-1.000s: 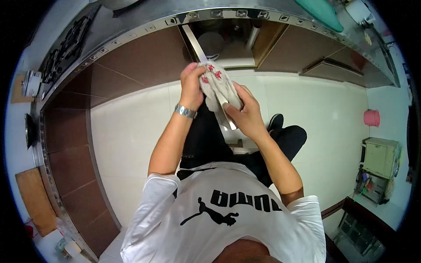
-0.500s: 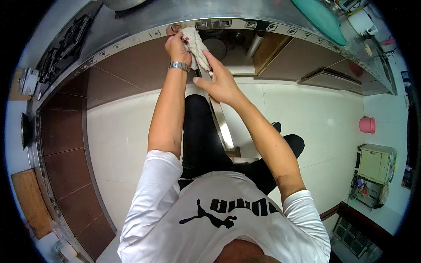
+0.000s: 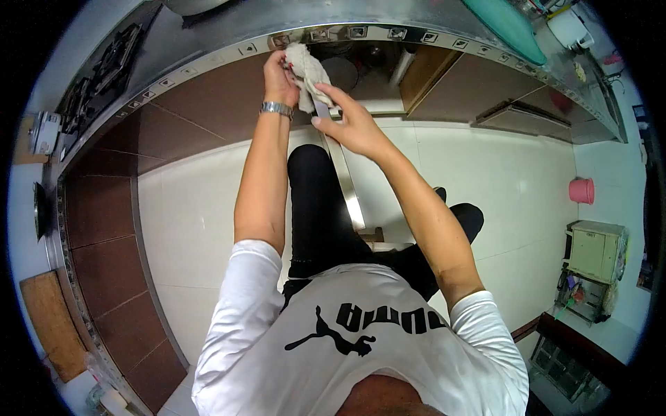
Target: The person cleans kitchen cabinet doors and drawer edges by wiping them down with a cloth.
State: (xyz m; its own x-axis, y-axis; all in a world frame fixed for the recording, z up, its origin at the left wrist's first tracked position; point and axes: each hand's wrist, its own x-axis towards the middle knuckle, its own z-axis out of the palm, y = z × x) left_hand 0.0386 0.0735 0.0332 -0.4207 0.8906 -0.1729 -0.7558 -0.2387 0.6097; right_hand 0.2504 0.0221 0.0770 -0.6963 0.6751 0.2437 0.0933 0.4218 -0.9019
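A white cloth with red marks [image 3: 307,71] is bunched around the upper edge of an open cabinet door [image 3: 345,182], close under the counter. My left hand [image 3: 280,80], with a metal watch at the wrist, grips the cloth from the left side. On the right of the door edge, my right hand [image 3: 347,123] has its thumb and fingers apart, the fingertips at the cloth's lower end. The door's pale edge runs down beside my knee. Part of the cloth is hidden behind my left fingers.
The metal counter [image 3: 270,21] curves across the top, with a green board [image 3: 506,28] on it. Inside the open cabinet [image 3: 368,76] are dark round items. A pink bucket [image 3: 581,191] hangs near the right wall, above a pale green cabinet [image 3: 594,251].
Both hands and the cloth have moved up and left along the door edge, from its outer part toward the counter. In the last half second they have shifted only slightly.
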